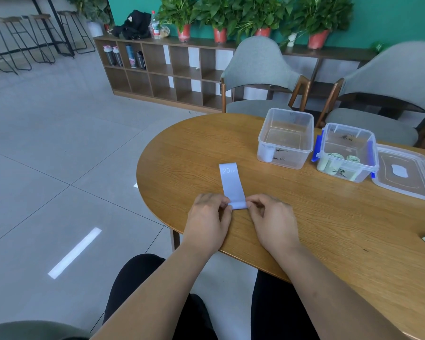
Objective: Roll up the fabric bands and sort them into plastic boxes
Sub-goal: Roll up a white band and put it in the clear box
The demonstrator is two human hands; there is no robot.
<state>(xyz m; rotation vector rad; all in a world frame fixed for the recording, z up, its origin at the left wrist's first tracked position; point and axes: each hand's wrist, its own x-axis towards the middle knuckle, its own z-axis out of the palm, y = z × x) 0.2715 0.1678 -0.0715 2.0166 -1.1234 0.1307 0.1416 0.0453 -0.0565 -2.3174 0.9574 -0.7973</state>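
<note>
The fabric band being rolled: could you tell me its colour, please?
The fabric band is pale lavender-blue with white "20 LB" print; head view.

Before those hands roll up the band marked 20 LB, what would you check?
1. Left hand and right hand both pinch the near end of the lavender band: ok.
2. Band lies flat and straight on the table: ok.
3. First turn even at both edges: cannot tell, fingers cover them.
4. Clear box open, no lid on: ok.
5. Matching box: pale roll in the clear box, green rolls in the blue-clipped box; probably the clear one: ok.
</note>
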